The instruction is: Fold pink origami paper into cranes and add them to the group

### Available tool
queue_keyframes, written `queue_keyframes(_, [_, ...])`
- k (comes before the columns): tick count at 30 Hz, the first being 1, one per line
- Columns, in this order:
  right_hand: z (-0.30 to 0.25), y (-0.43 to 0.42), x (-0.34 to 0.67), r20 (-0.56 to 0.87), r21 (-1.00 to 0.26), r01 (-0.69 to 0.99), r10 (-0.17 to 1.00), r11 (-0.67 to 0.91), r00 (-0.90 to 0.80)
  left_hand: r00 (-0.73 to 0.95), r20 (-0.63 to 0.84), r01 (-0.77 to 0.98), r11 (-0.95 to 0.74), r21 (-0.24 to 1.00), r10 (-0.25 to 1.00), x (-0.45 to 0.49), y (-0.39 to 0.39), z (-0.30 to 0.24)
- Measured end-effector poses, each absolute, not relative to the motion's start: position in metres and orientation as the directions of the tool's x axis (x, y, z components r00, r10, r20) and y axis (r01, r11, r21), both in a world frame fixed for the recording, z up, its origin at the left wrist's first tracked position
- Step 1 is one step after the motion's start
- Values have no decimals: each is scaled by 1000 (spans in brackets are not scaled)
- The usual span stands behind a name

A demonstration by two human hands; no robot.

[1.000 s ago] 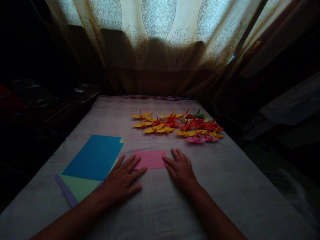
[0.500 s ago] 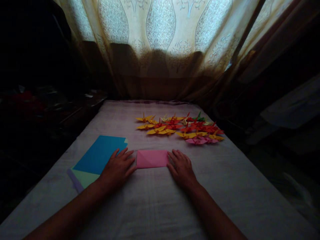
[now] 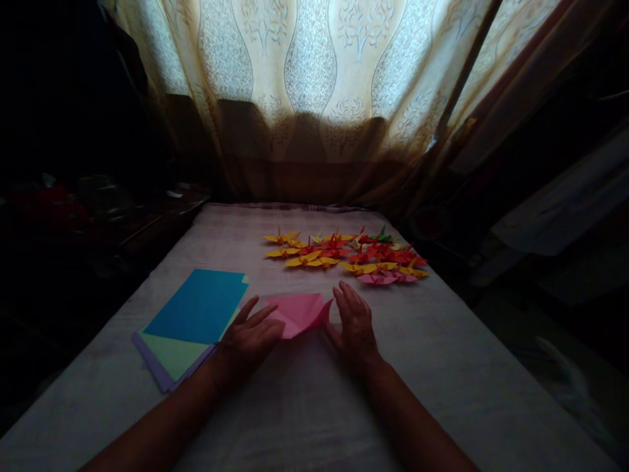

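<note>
A sheet of pink origami paper (image 3: pixel 298 313) lies near the middle of the cloth, its folds partly lifted and its right corner standing up. At its left end is my left hand (image 3: pixel 253 337), with the thumb and fingers on the paper's edge. My right hand (image 3: pixel 354 321) is at the raised right corner, fingers extended upward and thumb apart, close to the paper; whether the thumb touches it is hard to tell. Beside my left forearm lies a stack of square paper, with a blue sheet (image 3: pixel 199 305) above pale green (image 3: pixel 170 357) and lilac (image 3: pixel 152 364) sheets.
Several folded paper cranes (image 3: pixel 376 252) in yellow, red, pink, green and cream stand in rows at the back right of the cloth-covered surface (image 3: pixel 304 413). A patterned curtain (image 3: pixel 309 65) hangs behind it. Dark clutter (image 3: pixel 103 196) sits at the left.
The pink paper was a flat rectangle; now its layers are lifted and its right side is raised. My left hand has moved right onto it. The view has shifted slightly.
</note>
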State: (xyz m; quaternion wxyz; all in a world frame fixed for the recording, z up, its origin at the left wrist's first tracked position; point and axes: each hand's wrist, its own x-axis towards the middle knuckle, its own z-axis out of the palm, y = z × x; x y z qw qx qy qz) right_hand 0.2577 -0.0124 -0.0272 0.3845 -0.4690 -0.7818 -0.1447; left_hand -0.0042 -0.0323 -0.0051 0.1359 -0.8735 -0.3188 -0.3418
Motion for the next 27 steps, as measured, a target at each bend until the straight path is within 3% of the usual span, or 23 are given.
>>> queue_keyframes(6, [6, -37, 239, 769, -10, 725, 469, 688, -434, 658, 626, 625, -767, -145, 418, 8, -43, 14])
queue_keyframes(12, [-2, -36, 261, 721, -129, 590, 484, 797, -496, 729, 499, 574, -815, -74, 468, 3, -24, 0])
queue_keyframes(16, [-17, -38, 282, 666, -214, 602, 566, 769, -486, 749, 367, 578, -815, 47, 552, -7, -8, -8])
queue_keyframes(22, [-24, -43, 294, 537, -363, 621, 700, 695, -470, 756, 308, 527, -816, 236, 577, -13, -19, -8])
queue_keyframes(27, [-9, -37, 287, 274, -524, 723, 893, 450, -357, 579, 207, 662, -602, 445, 789, -6, -28, -4])
